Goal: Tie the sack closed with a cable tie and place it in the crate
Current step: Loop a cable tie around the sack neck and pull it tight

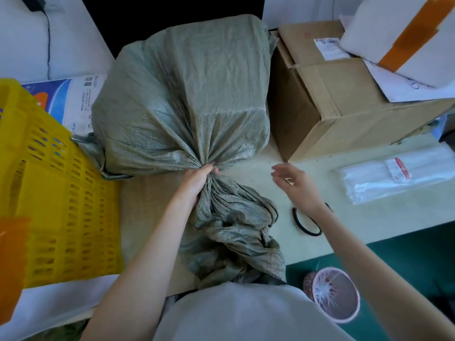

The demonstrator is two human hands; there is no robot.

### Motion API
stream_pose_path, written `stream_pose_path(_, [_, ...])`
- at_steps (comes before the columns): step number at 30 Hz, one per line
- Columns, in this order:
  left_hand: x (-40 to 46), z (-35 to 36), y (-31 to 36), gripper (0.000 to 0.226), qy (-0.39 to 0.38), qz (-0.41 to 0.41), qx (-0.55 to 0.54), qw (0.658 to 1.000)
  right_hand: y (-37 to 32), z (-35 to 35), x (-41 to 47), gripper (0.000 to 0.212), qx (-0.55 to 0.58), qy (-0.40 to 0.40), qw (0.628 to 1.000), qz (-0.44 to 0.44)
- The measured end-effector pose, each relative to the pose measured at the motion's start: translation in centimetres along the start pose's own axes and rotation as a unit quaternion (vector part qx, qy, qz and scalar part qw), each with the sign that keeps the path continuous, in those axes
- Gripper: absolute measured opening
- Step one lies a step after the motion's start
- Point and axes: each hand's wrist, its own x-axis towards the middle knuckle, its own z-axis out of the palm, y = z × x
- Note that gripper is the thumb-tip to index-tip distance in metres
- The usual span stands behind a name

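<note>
Now | 1 sack [182,99]: left hand [197,183] grips neck | right hand [295,185] spread, holding nothing | 1 crate [56,193]

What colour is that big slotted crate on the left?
Bright yellow. The crate shows clearly in the head view, beside the grey-green sack.

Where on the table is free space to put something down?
Bare table lies between the sack, the cardboard box and the right hand. The left side is crowded by the yellow crate.

Bulging grey-green woven sack [182,99] lies on its side, neck bunched, beside yellow slotted crate [56,205].
</note>
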Motion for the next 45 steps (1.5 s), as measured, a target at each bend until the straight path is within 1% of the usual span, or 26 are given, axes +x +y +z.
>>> stream_pose_path(2, [0.4, 0.0, -0.2, 0.016, -0.006, -0.006, 0.009, 1.000, 2.0, -1.6, 0.6, 0.023, -0.090, 0.031, 0.995, 0.000])
stream_pose_path(3, [0.6, 0.0, -0.3, 0.022, -0.008, -0.007, 0.013, 1.000, 3.2, -2.5, 1.0, 0.025, -0.156, 0.031, 0.987, 0.002])
stream_pose_path(5, [0.7, 0.0, -0.5, 0.033, -0.007, -0.008, 0.017, 1.000, 5.5, -4.2, 1.3, 0.032, -0.309, 0.002, 0.951, 0.012])
stream_pose_path(8, [0.6, -0.2, -0.7, 0.046, -0.022, -0.020, 0.027, 0.999, 7.9, -6.1, 1.2, 0.038, -0.470, -0.052, 0.880, 0.041])
stream_pose_path(9, [0.6, -0.2, -0.7, 0.050, -0.028, -0.021, 0.033, 0.999, 8.4, -6.5, 1.1, 0.037, -0.524, -0.066, 0.848, 0.043])
stream_pose_path(12, [0.6, -0.3, -0.8, 0.051, -0.032, -0.021, 0.034, 0.999, 9.4, -7.3, 0.7, 0.036, -0.668, -0.120, 0.733, 0.035])
stream_pose_path(13, [0.5, -0.3, -0.8, 0.051, -0.030, -0.021, 0.033, 0.999, 9.7, -7.5, 0.7, 0.038, -0.700, -0.138, 0.700, 0.036])
stream_pose_path(15, [0.5, -0.3, -0.7, 0.050, -0.030, -0.024, 0.036, 0.999, 10.2, -7.9, 0.9, 0.043, -0.739, -0.159, 0.654, 0.035])
stream_pose_path(18, [0.6, -0.3, -0.6, 0.041, -0.034, -0.029, 0.043, 0.998, 10.4, -8.2, 1.4, 0.047, -0.776, -0.182, 0.604, 0.019])
stream_pose_path(20, [0.7, -0.2, -0.5, 0.036, -0.031, -0.033, 0.044, 0.998, 10.5, -8.2, 1.6, 0.048, -0.788, -0.197, 0.583, 0.012])
stream_pose_path(21, [0.8, -0.2, -0.5, 0.036, -0.030, -0.033, 0.044, 0.998, 10.4, -8.2, 1.7, 0.046, -0.790, -0.204, 0.578, 0.015])
stream_pose_path(23, [1.1, -0.2, -0.7, 0.041, -0.025, -0.034, 0.041, 0.998, 10.2, -8.1, 1.9, 0.038, -0.786, -0.215, 0.579, 0.031])
stream_pose_path(26, [1.4, -0.1, -1.0, 0.061, -0.019, -0.032, 0.032, 0.999, 9.7, -8.1, 2.3, 0.031, -0.775, -0.236, 0.583, 0.063])
stream_pose_path(29, [1.7, 0.0, -1.1, 0.068, -0.016, -0.039, 0.027, 0.999, 9.3, -8.1, 2.7, 0.029, -0.764, -0.244, 0.593, 0.072])
stream_pose_path(32, [2.2, 0.2, -1.2, 0.066, -0.017, -0.043, 0.028, 0.999, 8.5, -7.9, 3.1, 0.028, -0.750, -0.233, 0.617, 0.046])
stream_pose_path(35, [2.5, 0.2, -1.4, 0.065, -0.009, -0.035, 0.032, 0.999, 7.5, -6.3, 3.8, 0.029, -0.734, -0.208, 0.647, 0.002])
stream_pose_path(40, [3.0, 0.1, -1.8, 0.066, -0.021, -0.034, 0.029, 0.999, 5.3, -3.4, 5.0, 0.033, -0.682, -0.145, 0.717, -0.017])
stream_pose_path(43, [3.4, -0.2, -2.3, 0.067, -0.033, -0.039, 0.024, 0.998, 4.2, -2.0, 5.4, 0.037, -0.667, -0.125, 0.733, -0.037])
stream_pose_path(45, [3.7, -0.5, -2.3, 0.078, -0.046, -0.039, 0.014, 0.998, 4.2, -1.7, 5.3, 0.039, -0.667, -0.114, 0.734, -0.052])
